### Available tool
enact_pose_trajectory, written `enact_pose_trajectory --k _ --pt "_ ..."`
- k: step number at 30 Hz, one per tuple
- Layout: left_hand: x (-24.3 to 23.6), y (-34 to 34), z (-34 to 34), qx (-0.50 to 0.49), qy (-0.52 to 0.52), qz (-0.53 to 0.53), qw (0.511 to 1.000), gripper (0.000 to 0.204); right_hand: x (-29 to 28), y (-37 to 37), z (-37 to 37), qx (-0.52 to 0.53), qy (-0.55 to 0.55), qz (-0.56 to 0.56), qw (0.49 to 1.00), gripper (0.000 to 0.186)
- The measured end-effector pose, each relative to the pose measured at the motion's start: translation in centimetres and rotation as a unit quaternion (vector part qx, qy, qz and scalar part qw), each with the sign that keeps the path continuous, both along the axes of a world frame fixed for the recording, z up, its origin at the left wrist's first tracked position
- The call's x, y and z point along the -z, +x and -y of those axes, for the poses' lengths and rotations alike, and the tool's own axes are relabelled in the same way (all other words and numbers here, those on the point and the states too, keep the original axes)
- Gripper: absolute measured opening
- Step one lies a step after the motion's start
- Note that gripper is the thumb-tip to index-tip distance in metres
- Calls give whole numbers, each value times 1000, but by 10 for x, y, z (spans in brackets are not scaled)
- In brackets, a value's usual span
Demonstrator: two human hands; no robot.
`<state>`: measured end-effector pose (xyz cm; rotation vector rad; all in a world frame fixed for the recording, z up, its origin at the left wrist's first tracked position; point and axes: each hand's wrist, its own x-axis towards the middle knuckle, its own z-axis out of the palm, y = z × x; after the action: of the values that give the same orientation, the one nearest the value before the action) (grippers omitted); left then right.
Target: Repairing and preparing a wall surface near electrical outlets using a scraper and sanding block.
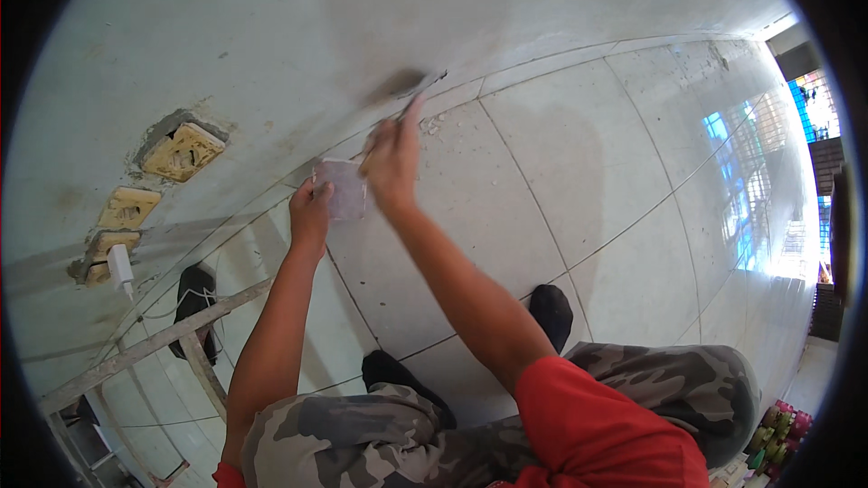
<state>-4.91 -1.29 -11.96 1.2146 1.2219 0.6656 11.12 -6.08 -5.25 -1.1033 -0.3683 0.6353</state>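
My left hand [309,208] grips a flat, pinkish-grey square plate [346,199] by its left edge, above the tiled floor [506,217]. Beside it, my right hand [393,154] is closed round a slim scraper-like tool [407,83], whose dark end is blurred against the low part of the wall [271,45], just above the skirting. A small dark chip or hole shows in the wall near the tool's tip. Pale crumbs [432,124] lie on the floor below.
Damaged yellowed sockets [185,154] line the wall at left, one with a white charger [120,267] and cable. A metal frame [226,305] and a dark object [190,312] lie lower left. My socked feet [551,312] are below. Colourful items [782,429] sit lower right.
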Motion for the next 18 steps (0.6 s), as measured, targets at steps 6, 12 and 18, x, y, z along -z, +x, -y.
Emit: enact_pose_trajectory --k 6,12,18 --pt "-2 -3 6 3 -17 14 1000 15 -9 -4 -1 -1 -26 -44 999 59" --pt "-5 1 4 -12 -7 9 1000 16 11 40 -3 76 -11 -104 992 61" --pt "0 3 6 2 -11 -26 1000 17 10 37 31 -11 -39 -45 998 57"
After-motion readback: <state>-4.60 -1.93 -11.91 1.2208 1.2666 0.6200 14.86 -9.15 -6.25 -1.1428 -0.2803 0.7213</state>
